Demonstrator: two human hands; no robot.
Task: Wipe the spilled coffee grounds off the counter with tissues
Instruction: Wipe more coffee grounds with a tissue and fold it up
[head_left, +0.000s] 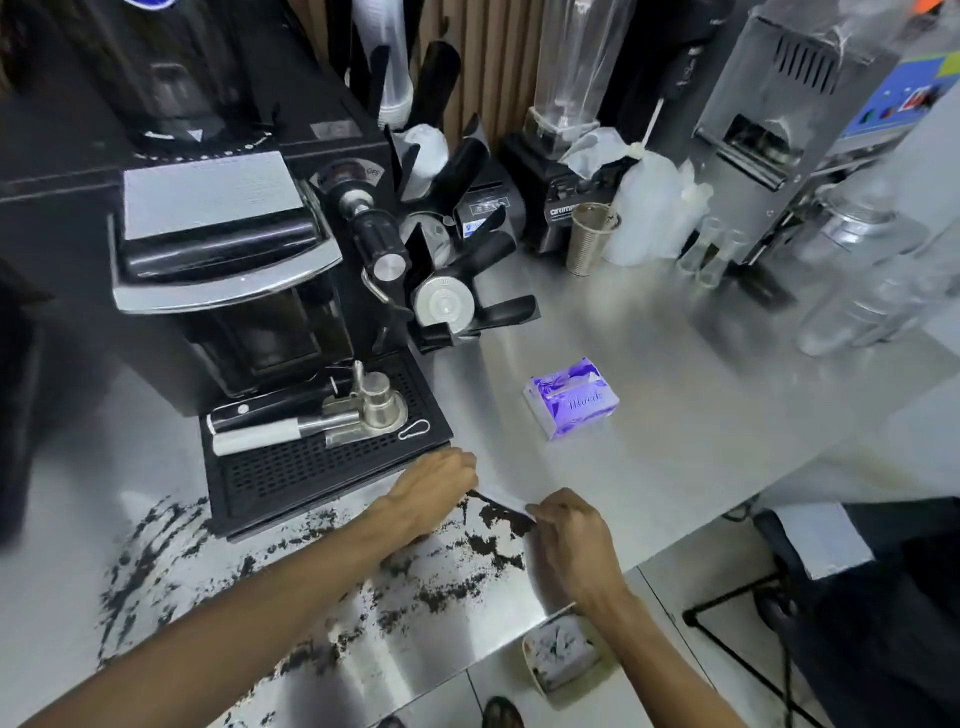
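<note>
Stretching between left hand (434, 486) and right hand (566, 525), a tissue (501, 496) hangs over grounds (501, 517).

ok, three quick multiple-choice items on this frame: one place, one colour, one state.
1. The tissue pack lies: A) on the counter, right of the drip tray B) on that tray C) on the floor
2. The pack is: A) green B) purple C) red
3. The tissue is: A) crumpled on the floor B) tucked in the pack C) pinched between left hand and right hand

A: it lies on bare steel beside the tray. B: purple wrapper. C: both hands grip its ends.
</note>
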